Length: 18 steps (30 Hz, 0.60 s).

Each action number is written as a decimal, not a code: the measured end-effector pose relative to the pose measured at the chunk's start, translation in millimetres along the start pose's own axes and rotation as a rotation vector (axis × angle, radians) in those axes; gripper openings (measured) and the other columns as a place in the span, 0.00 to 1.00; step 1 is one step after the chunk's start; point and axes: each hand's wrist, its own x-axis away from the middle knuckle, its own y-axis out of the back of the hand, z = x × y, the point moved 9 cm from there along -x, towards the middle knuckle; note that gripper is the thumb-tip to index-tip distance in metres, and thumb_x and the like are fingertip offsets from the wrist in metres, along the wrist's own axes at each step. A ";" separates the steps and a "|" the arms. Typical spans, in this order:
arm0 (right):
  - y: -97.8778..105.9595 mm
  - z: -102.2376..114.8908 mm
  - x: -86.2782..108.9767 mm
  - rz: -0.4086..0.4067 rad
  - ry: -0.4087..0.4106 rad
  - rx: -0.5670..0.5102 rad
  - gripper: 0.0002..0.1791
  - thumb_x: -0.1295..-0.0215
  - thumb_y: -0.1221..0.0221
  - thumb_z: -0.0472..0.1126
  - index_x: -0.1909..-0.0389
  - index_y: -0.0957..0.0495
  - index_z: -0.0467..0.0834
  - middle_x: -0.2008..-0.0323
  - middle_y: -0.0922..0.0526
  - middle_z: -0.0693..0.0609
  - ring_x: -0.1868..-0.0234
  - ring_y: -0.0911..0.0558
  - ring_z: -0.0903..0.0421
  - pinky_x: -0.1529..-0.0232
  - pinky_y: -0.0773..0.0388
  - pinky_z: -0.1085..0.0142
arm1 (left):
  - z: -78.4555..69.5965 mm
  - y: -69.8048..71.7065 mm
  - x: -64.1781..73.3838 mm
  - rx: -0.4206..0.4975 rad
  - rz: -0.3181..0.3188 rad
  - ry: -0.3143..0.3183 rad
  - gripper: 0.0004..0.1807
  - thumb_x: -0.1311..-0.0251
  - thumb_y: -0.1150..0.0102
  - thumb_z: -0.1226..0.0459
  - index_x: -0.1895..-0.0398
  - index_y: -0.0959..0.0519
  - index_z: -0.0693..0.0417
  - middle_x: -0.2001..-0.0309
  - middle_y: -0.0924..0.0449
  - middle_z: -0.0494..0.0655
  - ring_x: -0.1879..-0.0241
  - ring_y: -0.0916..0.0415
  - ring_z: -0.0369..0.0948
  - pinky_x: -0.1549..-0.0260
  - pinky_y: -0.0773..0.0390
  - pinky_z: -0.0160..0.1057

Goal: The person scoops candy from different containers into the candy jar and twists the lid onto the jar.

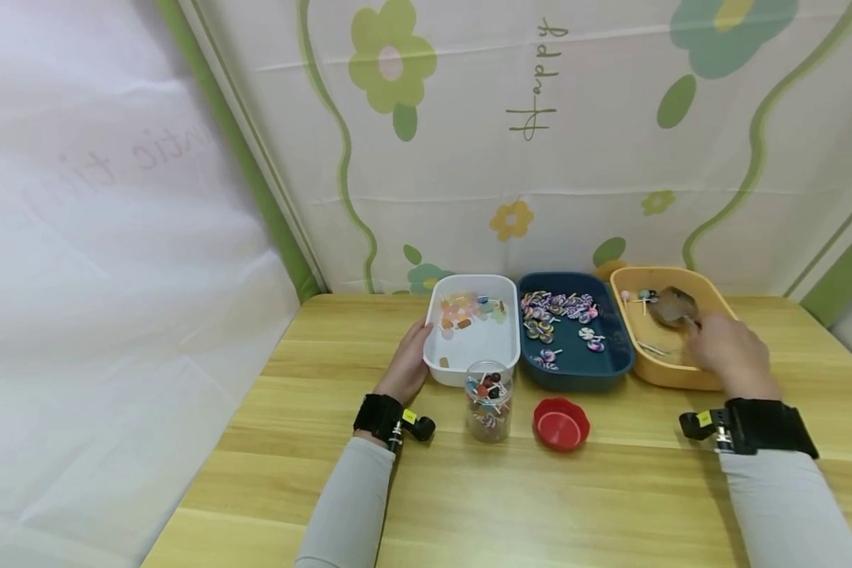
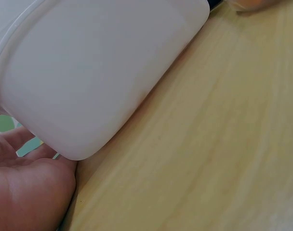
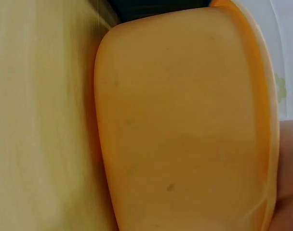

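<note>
My left hand holds the left side of a white plastic bin, a digit at its rim and the other fingers along the outer wall. Gummy-like colored pieces lie inside that bin. At the right, my right hand grips the handle of a metal scoop, whose bowl is inside a yellow bin. A few small round lollipops lie beside the scoop. The right wrist view shows mostly the yellow bin's outer wall, with part of the hand past its rim; the scoop is hidden there.
Between the two bins stands a dark blue bin with swirl lollipops. In front are a clear jar partly filled with small lollipops and a red scalloped lid. A printed curtain hangs behind the wooden table.
</note>
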 end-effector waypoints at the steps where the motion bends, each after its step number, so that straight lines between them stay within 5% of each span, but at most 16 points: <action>1: -1.4 -0.2 -1.0 0.017 0.005 0.002 0.16 0.29 0.63 0.45 0.62 0.33 0.37 0.76 0.31 0.42 0.77 0.31 0.46 0.81 0.36 0.57 | 0.1 0.0 0.0 -0.002 -0.003 0.003 0.27 0.26 0.64 0.55 0.28 0.49 0.49 0.30 0.48 0.46 0.33 0.50 0.42 0.34 0.46 0.43; 9: -7.2 11.1 -8.9 0.068 0.161 0.053 0.24 0.32 0.56 0.41 0.39 0.38 0.33 0.55 0.28 0.28 0.67 0.28 0.40 0.77 0.31 0.54 | 1.1 1.4 -0.1 0.000 -0.020 0.010 0.27 0.26 0.63 0.54 0.28 0.48 0.49 0.30 0.47 0.46 0.34 0.49 0.42 0.34 0.46 0.44; 13: -7.8 21.0 -11.0 0.059 0.247 0.052 0.23 0.32 0.55 0.39 0.42 0.36 0.28 0.56 0.27 0.26 0.67 0.27 0.41 0.73 0.29 0.53 | 0.5 1.6 0.3 -0.004 -0.024 0.009 0.26 0.26 0.63 0.54 0.28 0.48 0.48 0.30 0.48 0.45 0.34 0.50 0.42 0.34 0.46 0.43; 18: -8.5 21.5 -11.0 0.081 0.238 0.014 0.17 0.30 0.59 0.39 0.53 0.34 0.27 0.67 0.26 0.35 0.71 0.28 0.45 0.74 0.30 0.55 | 0.2 1.8 0.1 -0.006 -0.024 0.008 0.26 0.26 0.64 0.54 0.28 0.48 0.48 0.30 0.48 0.45 0.33 0.50 0.42 0.35 0.45 0.43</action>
